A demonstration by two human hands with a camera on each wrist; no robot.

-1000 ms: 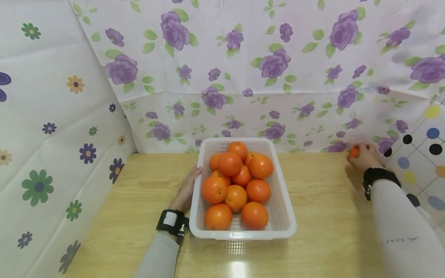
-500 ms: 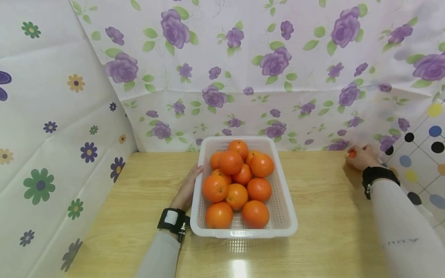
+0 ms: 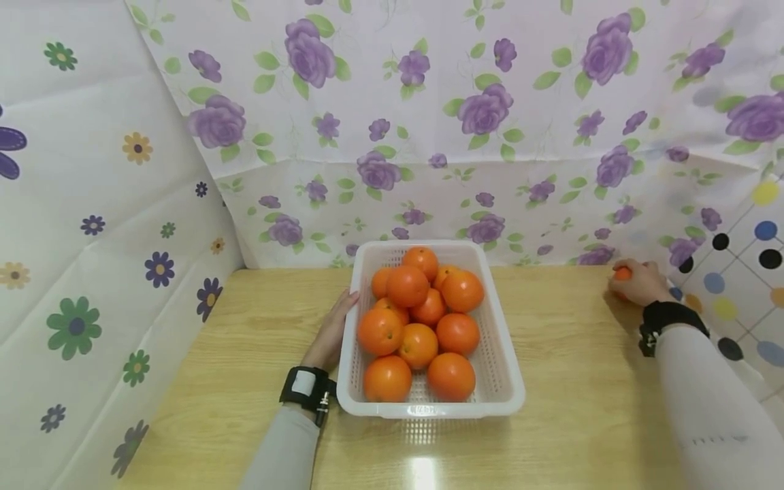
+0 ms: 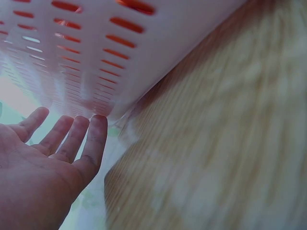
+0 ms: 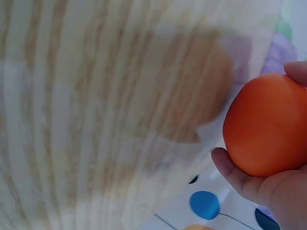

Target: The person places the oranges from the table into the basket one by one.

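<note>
A white plastic basket [image 3: 505, 367] with slotted walls stands mid-table, holding several oranges [image 3: 418, 346]. Along its left side lies my left hand [image 3: 331, 332]; the left wrist view shows its fingers [image 4: 96, 139] extended, tips right at the slotted wall. Far to the right, by the back edge of the table, my right hand [image 3: 644, 282] grips a single orange [image 5: 266, 127]. In the right wrist view the thumb and a finger wrap that orange from two sides. From the head view most of it is hidden behind the hand.
The wood-grain table [image 3: 569, 381] ends at a backdrop [image 3: 429, 102] printed with purple roses. A flower-print sheet [image 3: 92, 272] rises at the left, and a dotted sheet [image 3: 744, 279] borders the right, close to the right hand and wrist.
The right hand has stayed near the back right corner, its grip on the orange shifting slightly and dipping a little lower. The left hand and basket keep their places.
</note>
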